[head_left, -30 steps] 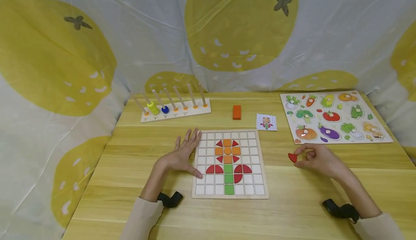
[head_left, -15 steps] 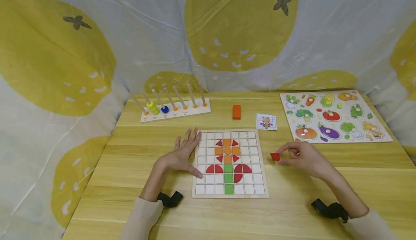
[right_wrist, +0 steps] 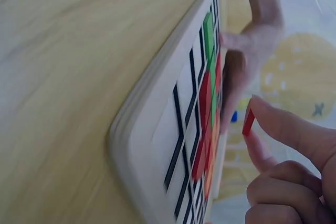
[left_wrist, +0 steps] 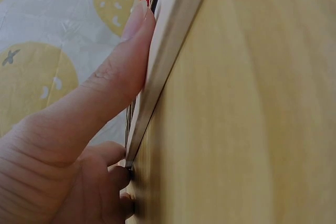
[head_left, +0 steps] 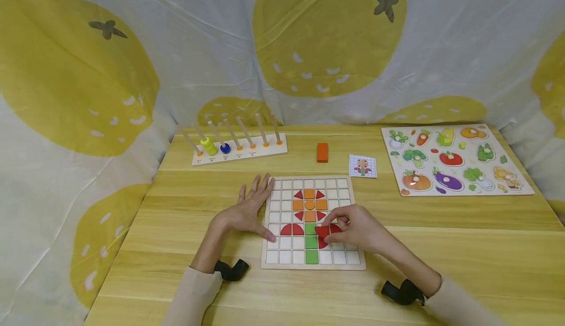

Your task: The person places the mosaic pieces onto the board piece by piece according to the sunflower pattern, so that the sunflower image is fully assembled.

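Observation:
A square wooden grid board (head_left: pixel 270 262) lies on the table. Its cells hold orange squares (head_left: pixel 310 193) around an orange disc, red triangles, green squares (head_left: pixel 311 257) in a column and red quarter-circles (head_left: pixel 297 229). My left hand (head_left: pixel 244 213) rests against the board's left edge, fingers spread; in the left wrist view its thumb (left_wrist: pixel 113 72) lies along the rim. Between thumb and index finger, my right hand (head_left: pixel 359 228) pinches a red quarter-circle piece (right_wrist: pixel 249 121) over the board's lower right part, beside the green column. The hand covers some cells there.
Behind the board stand a peg counting stand (head_left: pixel 265 152) with yellow and blue beads, an orange block (head_left: pixel 322 152) and a small pattern card (head_left: pixel 363 173). A vegetable knob puzzle (head_left: pixel 428 162) lies at the back right. A patterned cloth (head_left: pixel 212 61) hangs behind the table.
My right hand has moved left from the bare table to over the board, carrying the red quarter-circle piece. The left hand has stayed at the board's left edge.

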{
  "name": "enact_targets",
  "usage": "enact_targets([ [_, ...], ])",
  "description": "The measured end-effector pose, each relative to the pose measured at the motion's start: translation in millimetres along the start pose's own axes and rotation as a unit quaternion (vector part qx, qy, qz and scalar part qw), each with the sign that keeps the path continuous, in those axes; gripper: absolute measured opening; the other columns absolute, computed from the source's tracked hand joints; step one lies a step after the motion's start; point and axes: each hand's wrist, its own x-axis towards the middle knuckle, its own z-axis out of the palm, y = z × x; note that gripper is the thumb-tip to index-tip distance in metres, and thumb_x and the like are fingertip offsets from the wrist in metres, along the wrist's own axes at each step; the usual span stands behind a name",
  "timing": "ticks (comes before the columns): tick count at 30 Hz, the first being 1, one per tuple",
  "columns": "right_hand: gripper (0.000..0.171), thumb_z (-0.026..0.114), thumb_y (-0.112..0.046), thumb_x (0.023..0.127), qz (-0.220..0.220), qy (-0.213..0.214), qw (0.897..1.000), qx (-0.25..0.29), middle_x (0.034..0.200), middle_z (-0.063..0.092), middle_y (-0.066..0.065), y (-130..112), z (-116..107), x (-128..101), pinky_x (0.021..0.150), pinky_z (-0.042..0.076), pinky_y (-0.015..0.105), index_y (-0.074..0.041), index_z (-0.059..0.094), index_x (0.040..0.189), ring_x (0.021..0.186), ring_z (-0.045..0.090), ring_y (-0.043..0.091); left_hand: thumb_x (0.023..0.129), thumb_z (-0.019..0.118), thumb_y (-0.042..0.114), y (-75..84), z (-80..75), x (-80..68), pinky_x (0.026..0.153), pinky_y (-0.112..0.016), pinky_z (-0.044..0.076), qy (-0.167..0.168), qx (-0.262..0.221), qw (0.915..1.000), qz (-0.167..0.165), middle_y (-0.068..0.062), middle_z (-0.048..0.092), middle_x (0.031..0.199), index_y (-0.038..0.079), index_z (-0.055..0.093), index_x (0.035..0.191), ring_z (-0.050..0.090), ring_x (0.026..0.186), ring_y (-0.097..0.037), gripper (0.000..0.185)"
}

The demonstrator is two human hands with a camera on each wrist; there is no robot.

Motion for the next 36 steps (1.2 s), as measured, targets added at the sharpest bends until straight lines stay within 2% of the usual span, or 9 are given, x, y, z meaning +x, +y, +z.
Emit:
enact_targets([
  [6,0.018,0.091,-0.013,0.078,0.009,-0.013,1.0,-0.004,0.056,0.036,-0.006,-16.9,24.6,11.5,0.053,0.025,0.021,-0.012,0.077,0.089,0.053,0.036,0.01,0.068,0.095,0.049,0.1,0.2,-0.2,0.123,-0.067,-0.018,0.0,-0.005,1.0,0.005,-0.012,-0.023,0.172,0.008,-0.008,0.166,-0.026,0.158,-0.038,0.148],
  [14,0.021,0.095,-0.016,0.071,0.012,-0.011,0.998,-0.053,0.055,0.04,-0.007,-25.4,46.8,21.9,0.052,0.026,0.021,-0.014,0.077,0.082,0.053,0.038,0.009,0.069,0.094,0.051,-1.1,1.7,1.7,0.124,-0.067,-0.018,-0.002,-0.001,1.0,0.003,-0.011,-0.023,0.172,0.01,-0.009,0.166,-0.026,0.158,-0.036,0.148],
  [22,0.024,0.096,-0.018,0.069,-0.001,-0.007,0.998,-0.066,0.055,0.042,-0.007,-22.2,50.4,23.5,0.05,0.025,0.021,-0.016,0.077,0.083,0.052,0.038,0.008,0.069,0.094,0.05,0.8,0.2,0.7,0.124,-0.067,-0.018,-0.003,-0.002,1.0,0.001,-0.011,-0.023,0.172,0.01,-0.009,0.166,-0.026,0.158,-0.036,0.148],
  [29,0.021,0.092,-0.011,0.074,-0.029,-0.019,0.998,-0.054,0.053,0.041,-0.009,-21.9,50.5,24.9,0.049,0.025,0.019,-0.015,0.084,0.093,0.052,0.037,0.006,0.068,0.095,0.05,0.1,-0.3,0.0,0.123,-0.067,-0.018,-0.001,-0.004,1.0,0.001,-0.011,-0.024,0.172,0.009,-0.009,0.166,-0.027,0.158,-0.036,0.148],
  [36,0.02,0.091,-0.01,0.076,-0.035,-0.013,0.998,-0.06,0.052,0.044,-0.009,-21.9,51.1,24.8,0.048,0.026,0.018,-0.015,0.085,0.094,0.051,0.039,0.006,0.068,0.094,0.051,-0.4,-0.4,0.4,0.123,-0.067,-0.018,0.0,-0.003,1.0,0.003,-0.012,-0.023,0.172,0.009,-0.009,0.166,-0.027,0.158,-0.036,0.148],
])
